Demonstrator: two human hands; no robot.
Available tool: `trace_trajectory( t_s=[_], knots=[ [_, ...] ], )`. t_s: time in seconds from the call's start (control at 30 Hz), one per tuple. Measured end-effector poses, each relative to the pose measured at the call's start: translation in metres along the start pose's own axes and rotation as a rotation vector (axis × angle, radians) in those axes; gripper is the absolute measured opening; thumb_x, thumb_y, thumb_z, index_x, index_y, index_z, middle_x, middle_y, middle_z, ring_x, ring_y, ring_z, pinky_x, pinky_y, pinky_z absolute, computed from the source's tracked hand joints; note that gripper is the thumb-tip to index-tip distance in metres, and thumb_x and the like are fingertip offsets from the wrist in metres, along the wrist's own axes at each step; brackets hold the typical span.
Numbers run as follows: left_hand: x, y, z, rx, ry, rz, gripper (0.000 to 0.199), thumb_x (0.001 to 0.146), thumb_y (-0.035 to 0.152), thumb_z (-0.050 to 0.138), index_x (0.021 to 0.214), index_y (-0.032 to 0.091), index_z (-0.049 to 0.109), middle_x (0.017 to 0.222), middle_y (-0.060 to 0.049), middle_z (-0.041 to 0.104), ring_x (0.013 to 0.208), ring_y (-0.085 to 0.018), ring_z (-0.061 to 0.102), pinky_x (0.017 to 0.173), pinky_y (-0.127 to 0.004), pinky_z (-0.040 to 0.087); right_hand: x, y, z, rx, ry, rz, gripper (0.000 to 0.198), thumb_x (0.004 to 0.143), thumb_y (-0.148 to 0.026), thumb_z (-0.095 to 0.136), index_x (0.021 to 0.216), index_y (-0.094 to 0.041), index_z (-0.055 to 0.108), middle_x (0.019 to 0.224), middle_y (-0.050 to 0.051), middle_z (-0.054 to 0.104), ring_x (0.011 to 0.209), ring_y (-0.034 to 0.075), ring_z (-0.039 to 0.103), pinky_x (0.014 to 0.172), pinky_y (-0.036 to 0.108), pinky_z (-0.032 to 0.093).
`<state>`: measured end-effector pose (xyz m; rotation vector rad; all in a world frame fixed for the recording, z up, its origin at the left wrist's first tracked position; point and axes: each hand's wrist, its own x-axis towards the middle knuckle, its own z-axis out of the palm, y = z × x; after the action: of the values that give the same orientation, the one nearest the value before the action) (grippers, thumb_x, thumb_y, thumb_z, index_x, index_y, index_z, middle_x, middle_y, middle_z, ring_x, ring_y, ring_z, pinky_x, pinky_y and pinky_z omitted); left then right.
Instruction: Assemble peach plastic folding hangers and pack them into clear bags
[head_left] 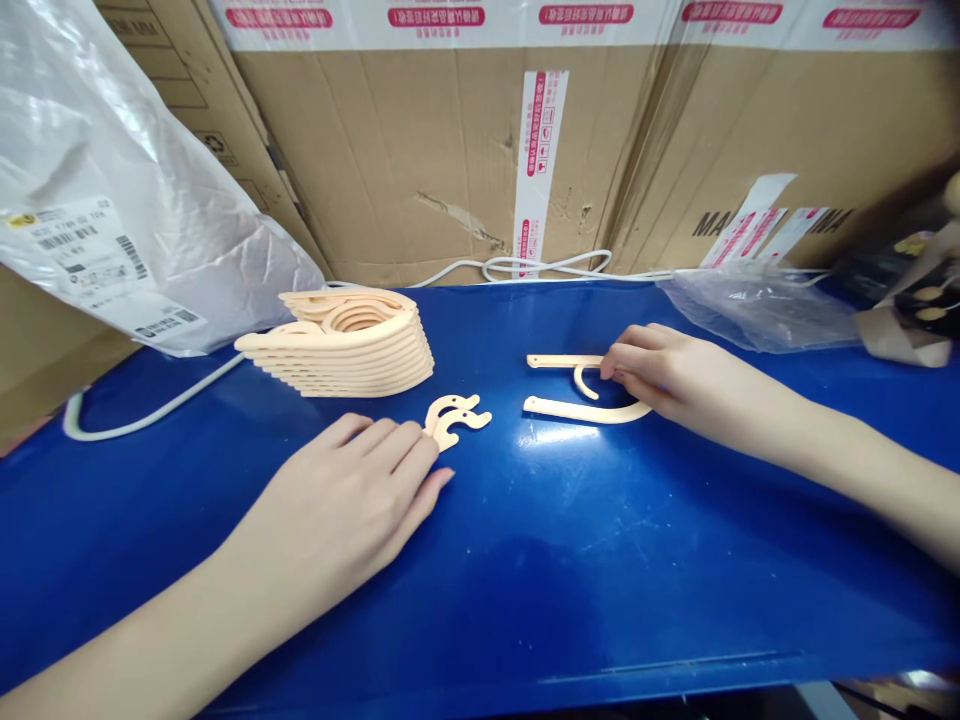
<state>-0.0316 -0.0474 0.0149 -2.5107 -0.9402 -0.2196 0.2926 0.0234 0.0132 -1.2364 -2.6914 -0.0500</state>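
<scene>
My left hand (pixel 352 490) rests on the table with its fingers curled over small cream plastic hook pieces (pixel 459 416). Their curved, notched ends with small holes stick out past the fingertips, and the rest is hidden. Further right, my right hand (pixel 664 375) pinches a cream plastic hanger piece (pixel 577 408) by its rounded end. Two straight prongs and a small inner hook of that piece point left, and it lies flat on or just over the table. Behind my left hand stands a neat stack of matching hanger pieces (pixel 352 360).
Large cardboard boxes (pixel 405 150) wall off the back of the blue table (pixel 525 600). A white plastic mailer bag (pixel 135 180) leans at the left. A white cable (pixel 165 410) runs along the back and left. Clear plastic film (pixel 757 305) lies at the back right.
</scene>
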Motion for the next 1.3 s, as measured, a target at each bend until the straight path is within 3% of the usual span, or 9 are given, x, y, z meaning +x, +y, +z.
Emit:
trace_trajectory(
  t_s=[0.07,0.17,0.33,0.43,0.67,0.83,0.93,1.1,1.3],
  knots=[
    [0.009,0.001,0.004,0.059,0.01,-0.029,0.032,0.097,0.024,0.04,0.083,0.013,0.066,0.079,-0.009,0.067,0.07,-0.028,0.065,0.06,-0.04,0.049,0.0,0.0,0.002,0.005,0.005,-0.007,0.023,0.094,-0.018,0.039,0.098,-0.016,0.062,0.094,0.01,0.058,0.084,0.022,0.057,0.074,0.035,0.047],
    [0.021,0.006,0.013,0.107,0.032,-0.051,0.025,0.093,0.012,0.043,0.097,0.007,0.066,0.093,-0.014,0.068,0.08,-0.029,0.065,0.064,-0.038,0.051,0.001,-0.002,0.003,-0.052,0.021,-0.028,0.024,0.094,-0.017,0.04,0.098,-0.015,0.063,0.095,0.011,0.059,0.083,0.022,0.057,0.074,0.036,0.047],
    [0.031,0.018,0.026,0.264,0.018,-0.007,0.037,0.083,-0.008,0.038,0.109,-0.002,0.065,0.093,-0.018,0.069,0.077,-0.027,0.067,0.061,-0.035,0.051,0.0,-0.021,0.002,-0.135,0.16,-0.079,0.026,0.097,-0.029,0.043,0.098,-0.015,0.065,0.096,0.011,0.061,0.084,0.023,0.056,0.076,0.037,0.046],
    [0.036,0.02,0.026,0.27,0.023,-0.016,0.032,0.085,-0.006,0.041,0.101,0.001,0.067,0.083,-0.014,0.068,0.07,-0.026,0.065,0.057,-0.034,0.051,-0.001,-0.036,0.005,-0.108,0.193,-0.153,0.029,0.097,-0.037,0.047,0.1,-0.015,0.066,0.096,0.011,0.062,0.085,0.023,0.056,0.075,0.037,0.047],
    [0.048,0.016,0.007,0.091,0.051,-0.039,0.02,0.087,0.002,0.045,0.082,0.011,0.061,0.075,-0.007,0.059,0.065,-0.023,0.061,0.055,-0.033,0.05,0.0,-0.045,0.015,-0.123,0.208,-0.275,0.023,0.098,-0.021,0.042,0.088,-0.012,0.061,0.087,0.011,0.062,0.084,0.022,0.058,0.078,0.036,0.047],
    [0.053,0.021,-0.004,0.003,0.138,-0.021,0.018,0.088,0.004,0.042,0.081,0.015,0.054,0.076,-0.006,0.055,0.066,-0.021,0.058,0.058,-0.031,0.049,-0.004,-0.047,0.01,-0.052,0.305,-0.34,0.014,0.098,-0.018,0.041,0.095,-0.012,0.054,0.078,0.007,0.062,0.07,0.018,0.058,0.065,0.03,0.048],
    [0.053,0.023,0.001,-0.034,0.163,-0.086,0.018,0.091,0.005,0.039,0.085,0.016,0.051,0.079,-0.005,0.054,0.07,-0.019,0.058,0.062,-0.03,0.049,-0.007,-0.049,0.008,-0.105,0.31,-0.374,0.014,0.1,-0.02,0.039,0.098,-0.014,0.052,0.076,0.004,0.061,0.063,0.015,0.056,0.057,0.027,0.045],
    [0.051,0.024,0.016,-0.043,0.225,-0.181,0.012,0.095,0.011,0.038,0.087,0.016,0.047,0.087,-0.007,0.057,0.069,-0.016,0.058,0.049,-0.024,0.041,-0.007,-0.051,0.009,-0.251,0.335,-0.427,0.016,0.1,-0.02,0.038,0.096,-0.016,0.053,0.074,0.001,0.064,0.054,0.012,0.056,0.051,0.026,0.042],
    [0.047,0.022,0.016,-0.228,0.194,-0.162,0.013,0.1,0.021,0.032,0.091,0.018,0.04,0.068,0.002,0.052,0.052,-0.012,0.056,0.044,-0.022,0.036,-0.009,-0.053,0.012,-0.192,0.347,-0.394,0.018,0.102,-0.024,0.037,0.098,-0.017,0.053,0.072,-0.001,0.07,0.052,0.011,0.062,0.051,0.026,0.041]
  ],
)
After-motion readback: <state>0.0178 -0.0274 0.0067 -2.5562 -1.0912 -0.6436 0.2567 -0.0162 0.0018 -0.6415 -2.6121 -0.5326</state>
